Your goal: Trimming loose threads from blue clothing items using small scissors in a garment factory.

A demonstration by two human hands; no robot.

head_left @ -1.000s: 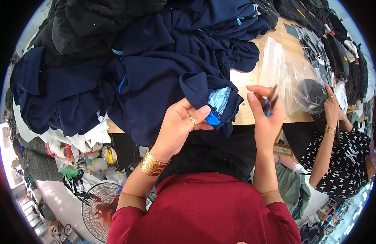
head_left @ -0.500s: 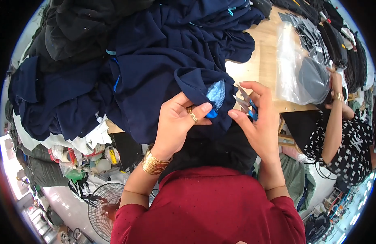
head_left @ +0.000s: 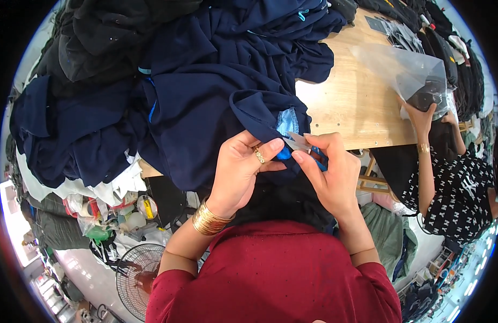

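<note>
1. Navy garment (head_left: 216,91) heaped over desk (head_left: 356,102), hem hanging off near edge.
2. Left hand (head_left: 241,172) pinching hem fold, grip closed on fabric beside light-blue label (head_left: 286,123).
3. Right hand (head_left: 329,172) pinching small snips (head_left: 298,142), blades at label.
4. Far right: co-worker's hand (head_left: 421,116) on clear bag (head_left: 405,70).

Garment workshop — heaped dark garments (head_left: 206,81) cover a wooden worktable (head_left: 356,102); a co-worker (head_left: 453,188) bags clothing at its right edge.
</note>
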